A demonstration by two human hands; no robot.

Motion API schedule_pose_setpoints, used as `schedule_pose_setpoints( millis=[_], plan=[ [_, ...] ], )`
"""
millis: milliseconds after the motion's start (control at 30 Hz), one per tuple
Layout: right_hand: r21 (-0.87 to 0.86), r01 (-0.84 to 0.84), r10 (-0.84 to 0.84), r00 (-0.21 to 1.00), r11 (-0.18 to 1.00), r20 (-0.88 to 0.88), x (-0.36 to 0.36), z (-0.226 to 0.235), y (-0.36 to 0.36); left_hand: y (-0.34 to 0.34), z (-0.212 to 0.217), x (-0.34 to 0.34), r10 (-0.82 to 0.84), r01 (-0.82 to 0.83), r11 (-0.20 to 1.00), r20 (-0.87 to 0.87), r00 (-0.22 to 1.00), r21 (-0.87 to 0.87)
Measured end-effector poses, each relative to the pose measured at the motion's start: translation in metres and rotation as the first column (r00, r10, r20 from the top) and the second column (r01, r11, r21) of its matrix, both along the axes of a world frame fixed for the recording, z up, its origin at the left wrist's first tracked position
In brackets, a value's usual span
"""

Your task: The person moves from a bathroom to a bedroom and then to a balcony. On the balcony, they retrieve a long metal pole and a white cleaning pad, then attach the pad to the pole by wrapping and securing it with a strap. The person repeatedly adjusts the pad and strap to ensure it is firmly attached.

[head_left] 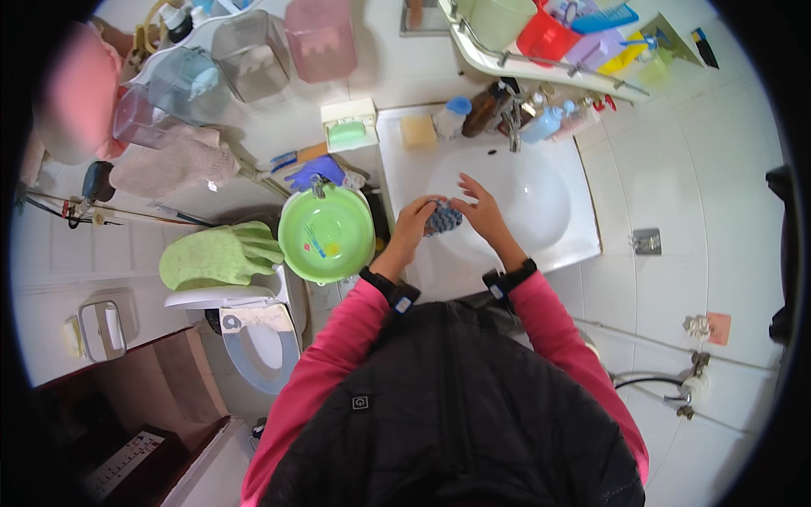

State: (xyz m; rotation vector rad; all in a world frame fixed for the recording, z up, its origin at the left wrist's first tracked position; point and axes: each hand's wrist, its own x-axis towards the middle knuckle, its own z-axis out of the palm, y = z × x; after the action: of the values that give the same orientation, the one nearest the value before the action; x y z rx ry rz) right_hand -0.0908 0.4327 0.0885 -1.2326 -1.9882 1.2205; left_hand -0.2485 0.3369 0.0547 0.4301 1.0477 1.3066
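Observation:
Over the left part of the white sink, a small blue-grey piece with a bumpy, knobbly surface is held up. Its exact kind I cannot make out; it looks like a textured cloth or scrubber. My left hand grips its left side, fingers bent over its upper edge. Close against its right side is my right hand, fingers stretched and spread, the thumb at or near the piece. Whether that thumb touches it is unclear. Both wrists wear black bands below pink sleeves.
Along the sink's back edge stand a yellow sponge, bottles and a metal faucet. Left of the sink is a green basin, with purple gloves behind it. A toilet stands farther left. A loaded shelf overhangs the back right.

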Motion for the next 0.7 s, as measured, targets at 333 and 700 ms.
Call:
schedule_pose_setpoints(
  millis=[333,700],
  plan=[
    [-0.159,-0.372,0.385,0.922,0.914,0.054,0.007,0.036,-0.031,-0.027,0.080,-0.020,0.328,0.328,0.807,-0.835,0.442,0.491],
    [-0.114,-0.073,0.072,0.997,0.991,-0.012,0.066,0.053,-0.091,-0.069,0.068,-0.027,0.143,0.199,0.910,-0.725,0.673,0.364]
  ],
)
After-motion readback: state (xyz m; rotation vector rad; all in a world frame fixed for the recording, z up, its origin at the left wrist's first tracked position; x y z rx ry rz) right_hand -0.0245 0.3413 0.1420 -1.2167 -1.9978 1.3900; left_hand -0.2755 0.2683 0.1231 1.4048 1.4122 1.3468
